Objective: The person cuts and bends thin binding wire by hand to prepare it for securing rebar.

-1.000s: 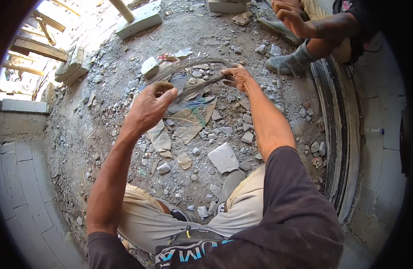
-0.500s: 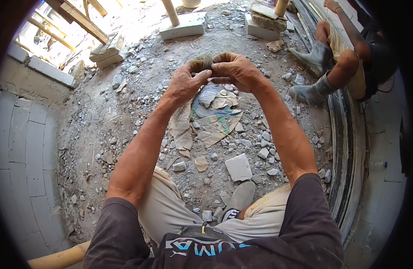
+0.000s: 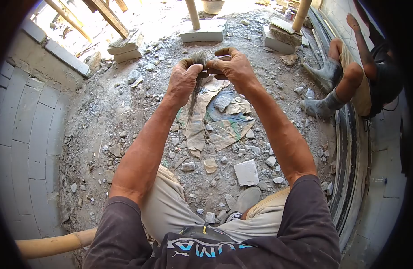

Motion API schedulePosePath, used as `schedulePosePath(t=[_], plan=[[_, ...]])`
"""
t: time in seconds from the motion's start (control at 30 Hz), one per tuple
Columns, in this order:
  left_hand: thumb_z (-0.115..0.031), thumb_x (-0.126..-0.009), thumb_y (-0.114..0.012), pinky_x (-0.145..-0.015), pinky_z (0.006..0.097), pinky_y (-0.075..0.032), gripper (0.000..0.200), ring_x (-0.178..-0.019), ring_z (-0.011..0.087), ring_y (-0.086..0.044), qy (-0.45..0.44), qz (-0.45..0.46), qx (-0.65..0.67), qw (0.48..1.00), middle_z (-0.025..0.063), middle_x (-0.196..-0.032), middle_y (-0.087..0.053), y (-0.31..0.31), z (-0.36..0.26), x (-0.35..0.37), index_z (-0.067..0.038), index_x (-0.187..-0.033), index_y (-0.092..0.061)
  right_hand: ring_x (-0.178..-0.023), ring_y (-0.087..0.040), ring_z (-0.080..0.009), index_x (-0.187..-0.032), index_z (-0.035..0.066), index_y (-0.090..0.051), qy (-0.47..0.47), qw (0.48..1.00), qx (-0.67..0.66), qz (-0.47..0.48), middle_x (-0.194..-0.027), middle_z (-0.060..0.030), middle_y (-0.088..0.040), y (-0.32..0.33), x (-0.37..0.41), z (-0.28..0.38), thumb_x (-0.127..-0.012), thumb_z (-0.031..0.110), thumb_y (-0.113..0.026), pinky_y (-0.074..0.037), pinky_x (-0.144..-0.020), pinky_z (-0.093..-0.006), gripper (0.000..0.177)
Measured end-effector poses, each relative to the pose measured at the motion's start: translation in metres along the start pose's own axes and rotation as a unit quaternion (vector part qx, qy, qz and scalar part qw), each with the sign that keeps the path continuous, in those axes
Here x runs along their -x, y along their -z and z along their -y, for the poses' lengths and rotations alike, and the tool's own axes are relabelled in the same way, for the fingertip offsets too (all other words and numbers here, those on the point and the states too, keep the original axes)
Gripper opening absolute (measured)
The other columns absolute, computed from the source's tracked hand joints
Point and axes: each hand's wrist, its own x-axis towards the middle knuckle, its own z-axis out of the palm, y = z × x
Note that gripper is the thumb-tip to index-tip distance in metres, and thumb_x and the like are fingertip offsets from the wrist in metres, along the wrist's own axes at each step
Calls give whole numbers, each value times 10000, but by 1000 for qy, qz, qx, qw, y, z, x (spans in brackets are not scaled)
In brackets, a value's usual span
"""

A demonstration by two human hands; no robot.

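Note:
A bundle of thin, dark grey strands (image 3: pixel 195 92) hangs from my left hand (image 3: pixel 184 77), whose thumb and fingers are closed round its upper part. The bundle's looped top shows above the fingers, and its loose ends trail down over the rubble. My right hand (image 3: pixel 231 68) is just to the right, its fingers curled and spread, with the thumb and index tips by the bundle. Whether those fingertips grip any strand is too small to tell. Below the hands a torn, dirty sack (image 3: pixel 202 121) lies on the ground.
Another person in rubber boots (image 3: pixel 325 107) sits at the right beside long dark bars (image 3: pixel 345 157). A square pale block (image 3: pixel 246 173) lies before my foot. Poles stand on blocks (image 3: pixel 203 31) at the back. A grey block wall (image 3: pixel 29 134) is at left, with a bamboo pole (image 3: pixel 56 245) below.
The view has shifted left and slightly up. The strands now hang down visibly from my left hand, and my right hand's fingers have spread and moved a little off the bundle.

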Motion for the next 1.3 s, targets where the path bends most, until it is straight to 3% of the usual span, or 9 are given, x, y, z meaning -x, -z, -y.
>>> schedulePosePath(t=[0.07,0.17,0.27,0.37,0.67,0.87,0.97,1.07,1.3], plan=[[-79,-840,-617,-695,245,-549,244,-806,156,-627,1,3,18,1000,107,-942,-609,0,-3,3,51,-1034,-544,-800,-674,-195,-1156,-66,-464,13,1000,15,15,-932,-166,-663,-2,1,4,-831,160,-697,-566,-683,-285,459],[-82,-814,-668,-699,248,-550,294,-812,163,-629,1,12,12,1000,107,-945,-606,6,-6,3,46,-1042,-536,-744,-678,-207,-1120,-92,-484,27,997,-59,34,-885,-189,-654,-2,-2,-3,-828,146,-694,-564,-587,-282,431],[-91,-801,-691,-700,244,-548,320,-803,162,-626,13,1,9,1000,103,-937,-606,14,-5,2,40,-1045,-532,-769,-673,-204,-1133,-89,-483,12,996,-86,26,-907,-185,-649,-2,-3,-9,-829,142,-692,-564,-593,-285,435],[-89,-807,-680,-699,241,-545,303,-789,158,-620,20,-12,16,1000,98,-929,-606,14,-7,3,32,-1041,-531,-840,-668,-199,-1154,-42,-467,-28,993,-113,38,-959,-157,-648,-4,-1,-6,-841,137,-680,-566,-710,-289,419],[-67,-822,-639,-693,251,-555,233,-793,154,-623,-4,-22,36,999,89,-917,-608,12,-2,1,17,-1018,-545,-881,-644,-136,-1036,65,-606,-104,983,-136,75,-945,-61,-662,-7,-1,-8,-865,229,-655,-541,-728,-277,242],[-63,-827,-628,-695,253,-561,210,-793,154,-630,-13,-6,40,999,93,-913,-610,4,-4,3,18,-1005,-550,-840,-651,-126,-1041,46,-610,-63,994,-61,64,-902,-62,-671,-11,1,-6,-863,250,-662,-544,-701,-257,276],[-63,-824,-630,-693,252,-561,207,-797,153,-631,-16,-6,42,999,91,-909,-608,8,1,-1,15,-999,-550,-874,-623,-152,-1020,30,-626,-58,993,-71,70,-933,-88,-659,-7,-3,-11,-867,253,-657,-518,-716,-312,272],[-62,-822,-630,-690,250,-557,208,-794,151,-631,-14,-14,45,999,88,-901,-605,10,1,-2,8,-998,-545,-831,-654,-128,-1026,26,-606,-68,992,-79,74,-905,-80,-672,-7,0,-6,-879,214,-641,-549,-696,-247,241],[-61,-817,-630,-697,250,-554,224,-790,152,-630,2,-16,63,998,88,-907,-600,10,-1,0,2,-1004,-523,-832,-643,-132,-1040,31,-603,-79,988,-105,86,-924,-74,-665,-6,-1,-9,-883,208,-630,-537,-715,-263,238]])
